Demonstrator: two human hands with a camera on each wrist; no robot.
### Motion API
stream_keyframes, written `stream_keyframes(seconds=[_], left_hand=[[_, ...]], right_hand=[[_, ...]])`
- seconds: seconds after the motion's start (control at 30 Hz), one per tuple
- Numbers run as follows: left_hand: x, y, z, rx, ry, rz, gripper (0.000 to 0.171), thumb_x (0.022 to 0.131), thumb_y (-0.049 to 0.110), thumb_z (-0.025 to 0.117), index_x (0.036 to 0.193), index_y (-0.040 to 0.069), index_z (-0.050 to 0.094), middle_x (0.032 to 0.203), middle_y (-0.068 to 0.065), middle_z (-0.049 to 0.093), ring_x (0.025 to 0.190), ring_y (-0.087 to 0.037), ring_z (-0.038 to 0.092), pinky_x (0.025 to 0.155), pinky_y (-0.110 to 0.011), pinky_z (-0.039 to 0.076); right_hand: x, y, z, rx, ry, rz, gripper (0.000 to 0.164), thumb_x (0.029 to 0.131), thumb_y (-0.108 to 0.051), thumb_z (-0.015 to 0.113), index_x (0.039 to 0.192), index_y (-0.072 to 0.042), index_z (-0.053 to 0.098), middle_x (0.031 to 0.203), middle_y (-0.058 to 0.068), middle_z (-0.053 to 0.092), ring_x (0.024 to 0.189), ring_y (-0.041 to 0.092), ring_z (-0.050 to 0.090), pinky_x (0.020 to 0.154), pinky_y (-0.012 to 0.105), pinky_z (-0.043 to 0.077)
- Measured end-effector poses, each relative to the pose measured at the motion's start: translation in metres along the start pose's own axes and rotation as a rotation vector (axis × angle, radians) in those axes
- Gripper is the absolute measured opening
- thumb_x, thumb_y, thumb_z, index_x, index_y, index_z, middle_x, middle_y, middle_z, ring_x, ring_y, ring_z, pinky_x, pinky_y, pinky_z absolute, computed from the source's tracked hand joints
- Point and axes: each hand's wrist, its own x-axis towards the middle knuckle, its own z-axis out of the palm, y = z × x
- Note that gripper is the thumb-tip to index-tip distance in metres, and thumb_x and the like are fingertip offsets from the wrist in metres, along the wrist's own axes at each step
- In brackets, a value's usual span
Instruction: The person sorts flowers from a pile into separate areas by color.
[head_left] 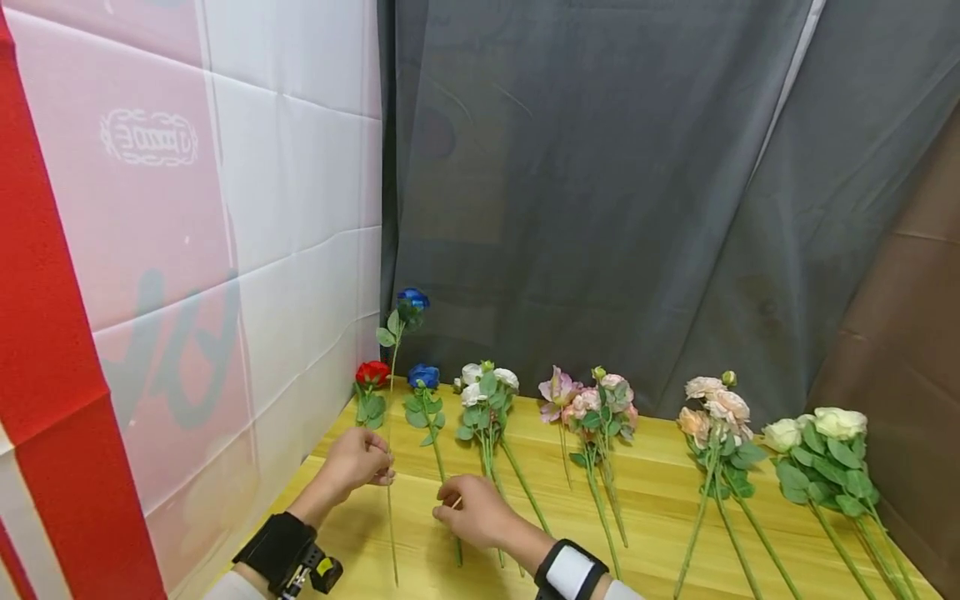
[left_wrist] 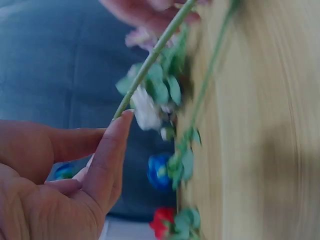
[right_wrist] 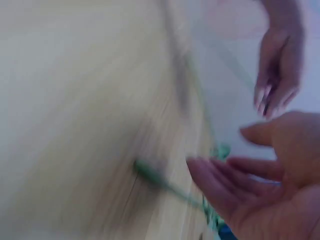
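Observation:
My left hand point(head_left: 358, 460) pinches the thin green stem of an artificial blue rose point(head_left: 412, 300), whose bloom is raised above the table's back edge. In the left wrist view, thumb and fingertips meet on the stem point(left_wrist: 150, 60). To its right, my right hand point(head_left: 480, 508) hovers over the table; in the right wrist view its fingers point(right_wrist: 220, 185) are loosely bent, the thumb stands apart and nothing is held. A second blue rose point(head_left: 424, 377) lies between the hands, its stem running toward me. Beside it on the left lies a red rose point(head_left: 372, 374).
White flowers point(head_left: 486, 387), a purple flower point(head_left: 558, 390), pink flowers point(head_left: 611, 396), peach flowers point(head_left: 723, 408) and cream roses point(head_left: 840, 423) lie in a row on the wood-grain table point(head_left: 652, 533). A white cloth wall point(head_left: 300, 208) stands at left, a grey curtain point(head_left: 585, 192) behind.

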Motion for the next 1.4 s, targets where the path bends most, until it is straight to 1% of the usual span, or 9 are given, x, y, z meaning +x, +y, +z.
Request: stream_keyframes(seconds=[0.17,0.37,0.53,0.7,0.87,0.97,1.07,1.3,1.4], left_hand=[[-0.005,0.017,0.023,-0.078,-0.029,0.031,0.011,0.092,-0.012,0.064,0.103,-0.014,0.062,0.086,-0.020,0.066,0.069,-0.023,0.071,0.065,-0.038,0.064],[-0.004,0.016,0.046,-0.089,-0.098,0.082,0.012,0.093,-0.009,0.065,0.105,-0.013,0.062,0.088,-0.021,0.069,0.071,-0.023,0.071,0.068,-0.039,0.064],[-0.005,0.002,0.048,0.010,-0.216,0.111,0.023,0.093,-0.001,0.071,0.108,-0.014,0.060,0.089,-0.017,0.066,0.077,-0.024,0.071,0.073,-0.042,0.064],[-0.006,-0.017,0.034,0.146,-0.229,0.118,0.033,0.091,0.003,0.074,0.113,-0.016,0.059,0.092,-0.015,0.060,0.079,-0.024,0.068,0.070,-0.041,0.063],[0.000,-0.031,0.004,0.417,-0.052,0.124,0.023,0.088,0.005,0.075,0.104,-0.010,0.065,0.087,-0.012,0.064,0.076,-0.024,0.064,0.067,-0.040,0.057],[0.005,-0.040,-0.019,0.615,0.063,0.129,0.014,0.085,0.003,0.073,0.090,-0.006,0.062,0.080,-0.008,0.059,0.071,-0.020,0.055,0.064,-0.036,0.050],[0.007,-0.049,-0.035,0.734,0.104,0.110,0.014,0.079,-0.004,0.066,0.074,-0.001,0.054,0.069,-0.007,0.049,0.062,-0.020,0.046,0.057,-0.032,0.041],[0.011,-0.064,-0.044,0.894,0.044,0.071,0.012,0.083,-0.011,0.059,0.079,0.000,0.056,0.076,-0.012,0.053,0.068,-0.025,0.045,0.060,-0.034,0.039],[0.013,-0.066,-0.042,0.860,0.011,0.010,0.009,0.086,-0.014,0.058,0.090,-0.006,0.060,0.081,-0.016,0.055,0.064,-0.025,0.049,0.056,-0.032,0.039]], right_hand=[[-0.015,-0.017,0.002,0.346,-0.092,0.029,0.028,0.100,-0.007,0.064,0.121,0.011,0.064,0.098,0.016,0.072,0.088,0.037,0.074,0.073,0.044,0.064],[-0.026,-0.016,0.005,0.409,-0.049,0.030,0.010,0.095,0.005,0.062,0.101,0.010,0.068,0.080,0.018,0.072,0.069,0.026,0.074,0.066,0.040,0.064],[-0.035,-0.005,0.003,0.435,-0.063,0.105,0.007,0.092,0.007,0.062,0.093,0.010,0.067,0.076,0.015,0.072,0.064,0.019,0.072,0.065,0.037,0.064],[-0.038,0.013,0.005,0.443,-0.151,0.173,0.013,0.093,0.004,0.062,0.089,0.013,0.071,0.076,0.014,0.073,0.059,0.012,0.069,0.058,0.026,0.061],[-0.036,0.019,0.006,0.435,-0.224,0.170,0.014,0.093,0.004,0.062,0.089,0.013,0.072,0.075,0.014,0.073,0.056,0.010,0.067,0.054,0.021,0.058],[-0.034,0.018,0.003,0.402,-0.210,0.176,0.014,0.092,0.005,0.063,0.088,0.012,0.073,0.074,0.016,0.073,0.054,0.010,0.066,0.054,0.024,0.059],[-0.031,0.018,0.000,0.350,-0.169,0.194,0.013,0.091,0.006,0.063,0.085,0.010,0.073,0.072,0.017,0.072,0.053,0.012,0.065,0.054,0.028,0.060],[-0.018,0.018,0.003,0.261,-0.146,0.193,0.015,0.089,0.008,0.062,0.079,0.009,0.074,0.070,0.019,0.071,0.052,0.012,0.064,0.054,0.032,0.062],[-0.014,0.017,0.007,0.244,-0.139,0.177,0.017,0.089,0.008,0.061,0.078,0.009,0.073,0.070,0.017,0.071,0.051,0.012,0.063,0.053,0.031,0.061]])
